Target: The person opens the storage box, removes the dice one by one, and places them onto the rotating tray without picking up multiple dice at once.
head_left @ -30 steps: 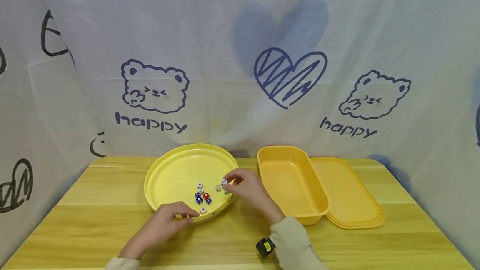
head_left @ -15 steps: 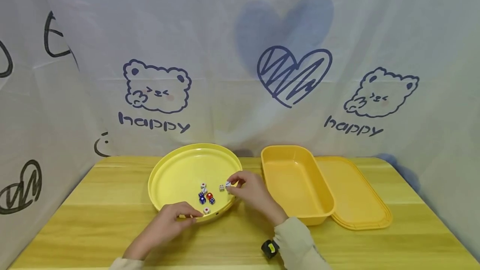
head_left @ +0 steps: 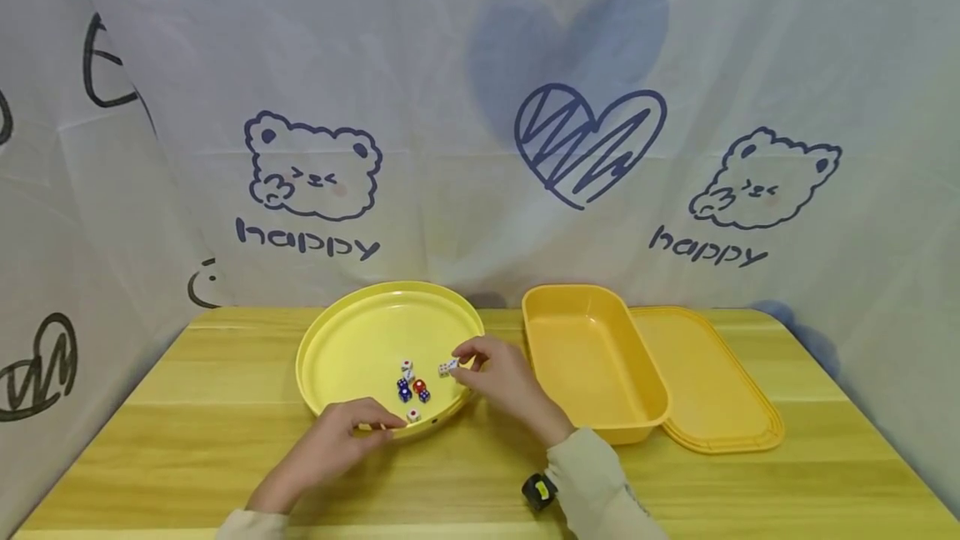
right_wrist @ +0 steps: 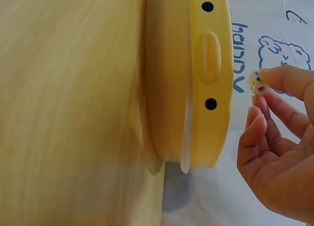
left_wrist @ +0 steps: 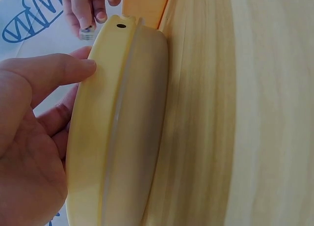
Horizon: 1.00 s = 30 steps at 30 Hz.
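My left hand [head_left: 341, 433] grips the near rim of a round yellow tray [head_left: 352, 336], thumb on the outer wall and fingers over the inside, as the left wrist view shows. Over the tray's right part, my right hand [head_left: 504, 377] pinches a white die [right_wrist: 256, 82] between thumb and fingertip. Close to its left in the head view sits another white die [head_left: 443, 370]. Near the tray's middle lie blue dice [head_left: 403, 390], a red die [head_left: 419, 387] and white dice [head_left: 407, 369]. One white die [head_left: 413, 415] sits by the near rim, close to my left fingertips.
Right of the tray stands a deep orange-yellow box [head_left: 592, 357], with nothing seen inside. Its flat lid [head_left: 712, 382] lies on the wooden table [head_left: 420, 490] beside it. A printed cloth [head_left: 450, 248] hangs behind the table. A black device [head_left: 538, 491] is by my right sleeve.
My right hand has lowered the pinched die slightly, bringing it beside the neighbouring white die. Another white die below the fingers has gone out of sight. The left hand stays on the rim.
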{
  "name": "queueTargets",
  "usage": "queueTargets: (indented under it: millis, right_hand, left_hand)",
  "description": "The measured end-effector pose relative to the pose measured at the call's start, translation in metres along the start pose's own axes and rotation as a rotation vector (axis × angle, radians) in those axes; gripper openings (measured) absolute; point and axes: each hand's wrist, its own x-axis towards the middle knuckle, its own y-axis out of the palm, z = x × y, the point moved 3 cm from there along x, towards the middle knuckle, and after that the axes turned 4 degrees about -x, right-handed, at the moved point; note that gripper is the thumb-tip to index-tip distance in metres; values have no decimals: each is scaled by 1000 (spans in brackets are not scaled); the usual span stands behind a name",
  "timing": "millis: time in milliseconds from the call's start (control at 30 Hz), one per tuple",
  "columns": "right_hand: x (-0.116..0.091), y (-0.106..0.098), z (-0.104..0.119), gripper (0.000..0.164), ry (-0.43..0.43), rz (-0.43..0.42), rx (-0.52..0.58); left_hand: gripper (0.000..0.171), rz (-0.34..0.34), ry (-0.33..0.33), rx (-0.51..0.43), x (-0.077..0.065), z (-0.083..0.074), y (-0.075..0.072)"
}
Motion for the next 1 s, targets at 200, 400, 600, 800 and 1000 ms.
queueTargets:
  millis: [200,400,600,800,1000]
  right_hand:
    - [3,-2,2,18,-8,-9,2]
    - [4,-3,3,14,-13,-9,-11]
    - [2,-4,2,15,-25,-11,-8]
    - [-2,-5,2,14,-21,-9,-7]
    - [-6,-5,0,12,-48,-27,-10]
  left_hand:
    - [16,-5,-11,8,-1,0,-2]
    - [17,3,-43,5,-1,1,-2]
    - [15,7,-39,-8,1,0,-1]
    - [15,19,-39,-18,1,-1,0]
    - [16,4,-32,-2,1,-1,0]
